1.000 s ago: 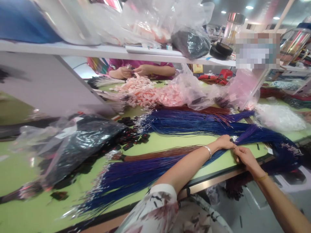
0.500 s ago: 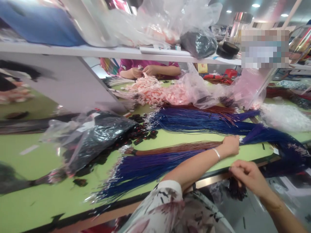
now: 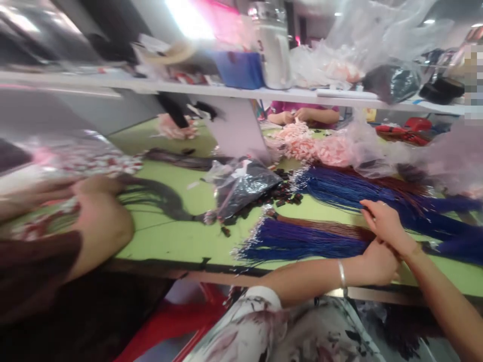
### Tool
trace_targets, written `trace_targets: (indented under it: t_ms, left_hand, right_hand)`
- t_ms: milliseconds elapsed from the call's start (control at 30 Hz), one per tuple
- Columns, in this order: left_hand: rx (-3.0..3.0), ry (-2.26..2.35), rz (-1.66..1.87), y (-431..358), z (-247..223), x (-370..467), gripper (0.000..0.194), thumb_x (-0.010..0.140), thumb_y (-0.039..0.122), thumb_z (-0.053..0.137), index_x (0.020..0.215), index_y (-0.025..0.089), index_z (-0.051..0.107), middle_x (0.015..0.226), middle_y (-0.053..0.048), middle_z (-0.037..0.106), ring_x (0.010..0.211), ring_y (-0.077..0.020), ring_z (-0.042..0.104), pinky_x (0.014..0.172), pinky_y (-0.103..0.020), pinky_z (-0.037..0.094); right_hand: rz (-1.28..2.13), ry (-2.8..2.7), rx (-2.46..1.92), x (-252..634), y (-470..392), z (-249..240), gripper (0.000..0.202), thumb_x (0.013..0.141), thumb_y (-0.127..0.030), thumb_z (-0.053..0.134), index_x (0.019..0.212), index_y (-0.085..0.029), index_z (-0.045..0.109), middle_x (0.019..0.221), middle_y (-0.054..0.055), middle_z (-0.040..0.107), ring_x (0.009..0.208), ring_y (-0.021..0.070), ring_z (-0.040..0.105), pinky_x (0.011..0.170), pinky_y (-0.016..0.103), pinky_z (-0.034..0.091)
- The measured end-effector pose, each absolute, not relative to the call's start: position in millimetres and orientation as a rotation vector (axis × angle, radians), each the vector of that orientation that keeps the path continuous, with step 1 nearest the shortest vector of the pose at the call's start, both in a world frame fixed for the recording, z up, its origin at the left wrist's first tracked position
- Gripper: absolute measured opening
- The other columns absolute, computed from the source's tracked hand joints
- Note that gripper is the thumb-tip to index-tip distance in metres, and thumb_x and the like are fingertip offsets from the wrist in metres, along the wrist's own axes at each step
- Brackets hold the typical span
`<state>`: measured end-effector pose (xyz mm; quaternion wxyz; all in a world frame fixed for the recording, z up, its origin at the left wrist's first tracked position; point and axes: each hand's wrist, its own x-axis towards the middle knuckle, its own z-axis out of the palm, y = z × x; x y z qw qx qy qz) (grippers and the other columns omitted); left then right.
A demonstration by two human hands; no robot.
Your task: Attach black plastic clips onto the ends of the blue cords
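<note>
As the green workbench (image 3: 169, 241) stretches right across your view, with a white shelf (image 3: 234, 93) running above it, the wires take centre stage: far blue wires (image 3: 339, 186) in a long spread toward the back, near blue wires (image 3: 302, 244) closer to the front edge, brown wires (image 3: 320, 222) along their far side. Light work, by the look of it: each strand thin and limp, likely smooth enough to slide on its neighbours if a bunch is lifted loosely. Best hold, as a judgement, is a full wrap around the middle of a bundle, well clear of the ends on your left.

Now your arms! Your left forearm lies low and almost level, and your left hand (image 3: 377, 262) sits curled by the right end of the near blue wires. Your right hand (image 3: 387, 223) crosses over it, forearm slanting up from the lower right, forefinger pointing toward the far blue wires. Do they touch? Can't tell from this angle. Grip report: the left fingers bend inward, half covered, and whether they have any strand can't be told. The right fingers fold partly, the forefinger straighter; blur hides whether anything fine is pinched there.

Small players next: black connector pieces (image 3: 297, 198), scattered well apart from both hands. Smallest, the silvery tips (image 3: 249, 239), probably easy to bend or snag.
</note>
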<state>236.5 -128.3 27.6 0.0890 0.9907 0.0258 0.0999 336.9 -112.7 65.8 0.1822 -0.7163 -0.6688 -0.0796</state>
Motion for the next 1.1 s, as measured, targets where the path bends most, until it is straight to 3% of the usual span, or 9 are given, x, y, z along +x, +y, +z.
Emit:
trace_targets:
  t_ms: [133, 267, 367, 433, 567, 667, 833, 967, 1100]
  left_hand:
    - [2.935, 0.297, 0.466, -102, 33, 145, 0.070, 0.079, 0.049, 0.057, 0.137, 0.015, 0.037, 0.145, -0.016, 0.036, 0.136, -0.0284, 0.026, 0.109, -0.042, 0.021]
    - [2.817, 0.701, 0.510, -79, 25, 66, 0.068, 0.081, 0.050, 0.054, 0.137, 0.015, 0.036, 0.145, -0.016, 0.036, 0.138, -0.0302, 0.022, 0.110, -0.047, 0.020]
    - [2.733, 0.995, 0.509, -70, 11, 24, 0.066, 0.083, 0.047, 0.052, 0.137, 0.012, 0.036, 0.145, -0.019, 0.035, 0.138, -0.0331, 0.022, 0.108, -0.052, 0.024]
    - [2.701, 1.119, 0.531, -70, 2, 4, 0.065, 0.084, 0.044, 0.051, 0.138, 0.010, 0.035, 0.145, -0.020, 0.035, 0.138, -0.0330, 0.022, 0.107, -0.053, 0.025]
    - [2.658, 1.164, 0.582, -77, -13, -19, 0.061, 0.087, 0.043, 0.047, 0.136, 0.009, 0.038, 0.141, -0.018, 0.042, 0.137, -0.0305, 0.026, 0.108, -0.051, 0.028]
    - [2.631, 1.130, 0.647, -82, -19, -26, 0.052, 0.087, 0.040, 0.046, 0.131, 0.013, 0.046, 0.132, -0.015, 0.052, 0.130, -0.0283, 0.039, 0.108, -0.049, 0.030]
    - [2.583, 1.067, 0.711, -80, -18, -28, 0.041, 0.087, 0.039, 0.048, 0.121, 0.016, 0.053, 0.114, -0.012, 0.061, 0.111, -0.0258, 0.051, 0.102, -0.048, 0.035]
    - [2.550, 1.085, 0.615, -71, -10, -27, 0.045, 0.087, 0.040, 0.047, 0.124, 0.015, 0.050, 0.106, -0.012, 0.058, 0.097, -0.0248, 0.051, 0.087, -0.044, 0.041]
    - [2.574, 1.120, 0.556, -62, -5, -22, 0.051, 0.085, 0.046, 0.048, 0.127, 0.017, 0.048, 0.100, -0.012, 0.055, 0.091, -0.0260, 0.048, 0.077, -0.042, 0.042]
  right_hand:
    - [-0.234, -2.291, -1.992, 316, -50, 37, 0.032, 0.090, -0.023, 0.042, 0.113, -0.018, 0.063, 0.081, 0.011, 0.066, 0.080, 0.0225, 0.053, 0.065, 0.029, 0.035]
    - [-0.303, -2.400, -1.996, 299, -9, 23, 0.035, 0.087, -0.016, 0.044, 0.117, -0.021, 0.061, 0.089, 0.013, 0.060, 0.078, 0.0220, 0.050, 0.061, 0.029, 0.032]
    - [-0.368, -2.280, -2.008, 286, 6, 23, 0.041, 0.085, -0.019, 0.049, 0.126, -0.019, 0.055, 0.102, 0.015, 0.056, 0.081, 0.0228, 0.050, 0.062, 0.029, 0.032]
    - [-0.352, -2.252, -1.931, 271, 10, 24, 0.037, 0.085, -0.022, 0.050, 0.121, -0.016, 0.058, 0.109, 0.017, 0.054, 0.087, 0.0246, 0.050, 0.068, 0.032, 0.034]
    - [0.037, -2.300, -1.706, 226, 12, 18, 0.027, 0.089, -0.033, 0.046, 0.102, -0.017, 0.064, 0.097, 0.012, 0.059, 0.085, 0.0214, 0.051, 0.076, 0.032, 0.037]
    - [0.250, -2.301, -1.651, 199, 16, 8, 0.026, 0.090, -0.036, 0.046, 0.094, -0.018, 0.064, 0.087, 0.008, 0.059, 0.083, 0.0196, 0.051, 0.075, 0.030, 0.037]
    - [0.086, -2.299, -1.764, 197, 38, 1, 0.021, 0.089, -0.026, 0.045, 0.079, -0.018, 0.061, 0.083, 0.009, 0.057, 0.080, 0.0197, 0.049, 0.070, 0.029, 0.035]
    - [-0.019, -2.241, -1.896, 208, 57, 3, 0.017, 0.088, -0.026, 0.047, 0.081, -0.018, 0.060, 0.086, 0.009, 0.058, 0.080, 0.0201, 0.050, 0.067, 0.029, 0.034]
    - [0.118, -2.190, -1.906, 210, 52, 19, 0.020, 0.090, -0.032, 0.047, 0.088, -0.018, 0.061, 0.089, 0.008, 0.058, 0.083, 0.0201, 0.051, 0.070, 0.029, 0.037]
